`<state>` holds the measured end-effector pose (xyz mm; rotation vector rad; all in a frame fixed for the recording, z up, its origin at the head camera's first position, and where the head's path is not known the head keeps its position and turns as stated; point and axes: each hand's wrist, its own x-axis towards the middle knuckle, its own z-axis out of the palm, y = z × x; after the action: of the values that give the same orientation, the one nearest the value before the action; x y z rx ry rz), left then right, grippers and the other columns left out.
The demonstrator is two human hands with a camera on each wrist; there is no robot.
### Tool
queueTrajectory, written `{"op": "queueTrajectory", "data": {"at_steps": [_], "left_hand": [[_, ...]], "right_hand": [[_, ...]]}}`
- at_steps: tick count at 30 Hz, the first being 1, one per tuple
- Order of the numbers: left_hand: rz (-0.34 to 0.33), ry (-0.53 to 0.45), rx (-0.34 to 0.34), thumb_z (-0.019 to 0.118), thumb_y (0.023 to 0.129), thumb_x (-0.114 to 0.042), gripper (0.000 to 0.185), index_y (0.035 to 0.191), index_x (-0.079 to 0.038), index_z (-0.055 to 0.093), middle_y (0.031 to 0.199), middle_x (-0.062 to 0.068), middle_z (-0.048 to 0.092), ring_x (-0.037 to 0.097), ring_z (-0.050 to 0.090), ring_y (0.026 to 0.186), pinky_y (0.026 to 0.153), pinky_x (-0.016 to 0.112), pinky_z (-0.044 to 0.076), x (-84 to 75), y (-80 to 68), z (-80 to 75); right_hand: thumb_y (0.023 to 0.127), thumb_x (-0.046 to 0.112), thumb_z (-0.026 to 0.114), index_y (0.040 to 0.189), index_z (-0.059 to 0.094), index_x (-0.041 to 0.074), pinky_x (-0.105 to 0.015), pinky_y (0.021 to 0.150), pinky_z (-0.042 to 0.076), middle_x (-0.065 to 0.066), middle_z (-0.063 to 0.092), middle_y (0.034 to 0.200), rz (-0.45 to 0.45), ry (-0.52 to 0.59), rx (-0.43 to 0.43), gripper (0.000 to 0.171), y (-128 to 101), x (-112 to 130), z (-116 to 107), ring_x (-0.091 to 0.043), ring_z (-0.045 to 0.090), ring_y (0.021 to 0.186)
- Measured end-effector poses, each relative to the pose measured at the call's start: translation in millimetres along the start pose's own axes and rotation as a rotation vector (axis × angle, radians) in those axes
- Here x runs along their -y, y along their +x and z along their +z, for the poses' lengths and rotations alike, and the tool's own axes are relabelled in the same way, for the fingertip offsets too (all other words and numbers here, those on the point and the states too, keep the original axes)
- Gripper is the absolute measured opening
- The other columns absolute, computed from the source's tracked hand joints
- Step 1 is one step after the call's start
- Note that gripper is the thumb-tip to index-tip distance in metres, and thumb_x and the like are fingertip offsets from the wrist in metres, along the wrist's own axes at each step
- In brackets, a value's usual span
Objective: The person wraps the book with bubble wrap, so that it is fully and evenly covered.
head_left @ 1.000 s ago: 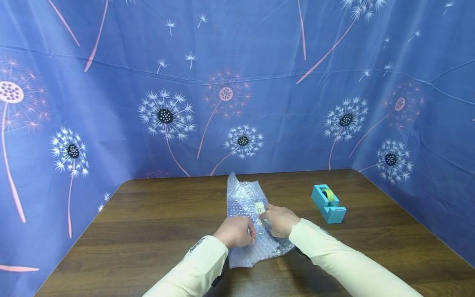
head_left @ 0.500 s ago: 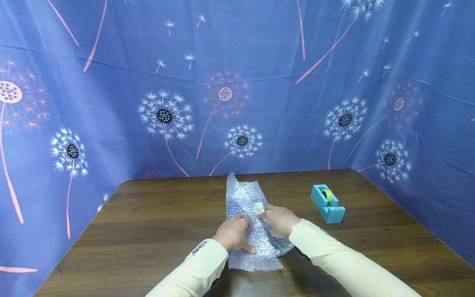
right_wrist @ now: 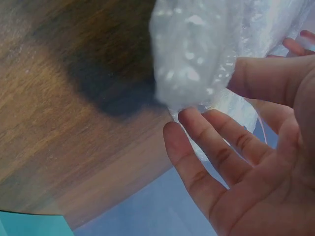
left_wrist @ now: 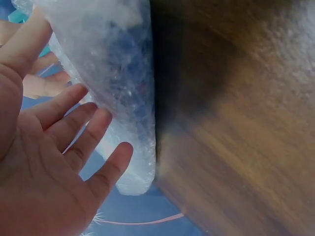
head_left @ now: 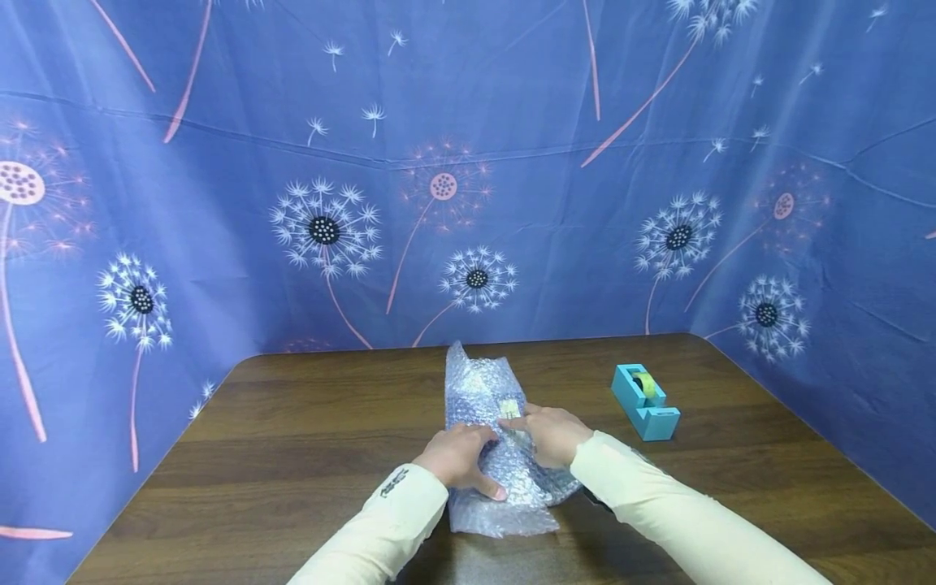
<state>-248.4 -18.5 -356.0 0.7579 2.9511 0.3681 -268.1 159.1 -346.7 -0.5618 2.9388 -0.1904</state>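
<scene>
A bundle of clear bubble wrap lies on the table, its near end spread flat and its far left corner standing up. A small pale yellow patch shows on its top. My left hand rests on the wrap's left side, fingers spread and thumb on the near part; in the left wrist view the fingertips lie along the wrap's side. From the right, my right hand presses the wrap beside the yellow patch. In the right wrist view its fingers are extended under the wrap's edge. The wrap hides its contents.
A light blue tape dispenser with a yellow-green roll stands on the wooden table to the right of the bundle. A blue curtain with dandelion prints hangs behind the table and along both sides.
My left hand has opened out from a curled pose and come down on the wrap. The wrap's near end lies a little lower. My right hand stays nearly in place, its thumb slightly further left.
</scene>
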Motion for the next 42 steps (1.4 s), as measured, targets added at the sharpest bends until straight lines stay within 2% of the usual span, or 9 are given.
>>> {"op": "queueTrajectory", "data": {"at_steps": [5,10,15,20,28,34,36,39,42], "left_hand": [[0.002,0.054,0.021,0.093,0.068,-0.048,0.079,0.132,-0.011,0.066,0.131,0.007,0.068,0.031,0.058,0.126,0.105,0.044,0.047,-3.9,-1.7,-4.8],[0.023,0.081,0.042,0.092,0.067,-0.053,0.076,0.128,-0.014,0.067,0.132,0.005,0.066,0.033,0.055,0.129,0.107,0.047,0.045,-5.5,-4.9,-7.7],[0.05,0.004,0.082,0.092,0.069,-0.05,0.072,0.124,-0.012,0.064,0.131,0.006,0.06,0.033,0.053,0.128,0.108,0.043,0.045,-4.1,-8.4,-5.8],[0.043,-0.055,0.115,0.09,0.073,-0.049,0.074,0.127,-0.011,0.057,0.144,0.012,0.047,0.033,0.045,0.137,0.113,0.043,0.041,-4.5,-9.8,-5.1],[0.03,0.111,0.112,0.09,0.066,-0.06,0.099,0.138,-0.005,0.05,0.146,0.013,0.051,0.031,0.047,0.135,0.114,0.039,0.04,-10.8,-9.0,-2.6],[0.017,0.149,0.11,0.089,0.065,-0.062,0.11,0.149,-0.005,0.046,0.151,0.012,0.049,0.03,0.044,0.139,0.113,0.039,0.04,-12.7,-9.1,-1.9],[0.007,0.166,0.121,0.089,0.065,-0.063,0.112,0.15,-0.005,0.046,0.152,0.012,0.048,0.029,0.042,0.141,0.114,0.04,0.04,-13.9,-8.5,-2.9],[-0.003,0.196,0.128,0.088,0.066,-0.064,0.112,0.151,-0.004,0.046,0.153,0.012,0.048,0.028,0.041,0.143,0.114,0.038,0.039,-15.5,-8.0,-4.3],[0.0,0.226,0.125,0.087,0.066,-0.065,0.11,0.149,-0.004,0.048,0.152,0.01,0.049,0.027,0.043,0.142,0.114,0.036,0.04,-17.0,-7.5,-4.6]], "right_hand": [[0.082,-0.017,0.071,0.136,0.067,0.02,-0.056,0.099,0.051,-0.03,0.048,0.148,-0.002,-0.006,0.018,0.065,-2,2,-1,-0.047,0.053,0.13],[0.08,-0.016,0.073,0.135,0.068,0.017,-0.054,0.095,0.054,-0.033,0.047,0.147,-0.06,0.004,0.017,0.064,-8,2,-3,-0.047,0.056,0.125],[0.078,-0.013,0.075,0.132,0.07,0.015,-0.051,0.093,0.055,-0.034,0.048,0.145,-0.108,0.015,0.017,0.062,-13,-1,-3,-0.048,0.058,0.122],[0.075,-0.014,0.076,0.132,0.07,0.014,-0.057,0.101,0.049,-0.034,0.048,0.145,-0.118,0.027,0.035,0.063,-15,-2,-5,-0.049,0.052,0.129],[0.075,-0.012,0.076,0.135,0.068,0.016,-0.058,0.102,0.047,-0.033,0.046,0.147,-0.136,0.015,0.07,0.067,-14,-5,-6,-0.049,0.049,0.132],[0.074,-0.013,0.074,0.136,0.066,0.015,-0.063,0.103,0.045,-0.031,0.046,0.148,-0.144,0.071,0.08,0.069,-12,-8,-5,-0.049,0.044,0.137],[0.073,-0.015,0.074,0.138,0.064,0.014,-0.061,0.097,0.05,-0.029,0.047,0.148,-0.149,0.106,0.079,0.072,-12,-8,-6,-0.047,0.05,0.132],[0.073,-0.015,0.073,0.145,0.056,0.015,-0.047,0.077,0.057,-0.022,0.053,0.143,-0.149,0.159,0.099,0.079,-10,-10,-8,-0.033,0.062,0.11],[0.076,-0.013,0.072,0.15,0.049,0.013,-0.034,0.059,0.047,-0.014,0.057,0.13,-0.127,0.229,0.143,0.081,-5,-14,-12,-0.021,0.056,0.088]]}}
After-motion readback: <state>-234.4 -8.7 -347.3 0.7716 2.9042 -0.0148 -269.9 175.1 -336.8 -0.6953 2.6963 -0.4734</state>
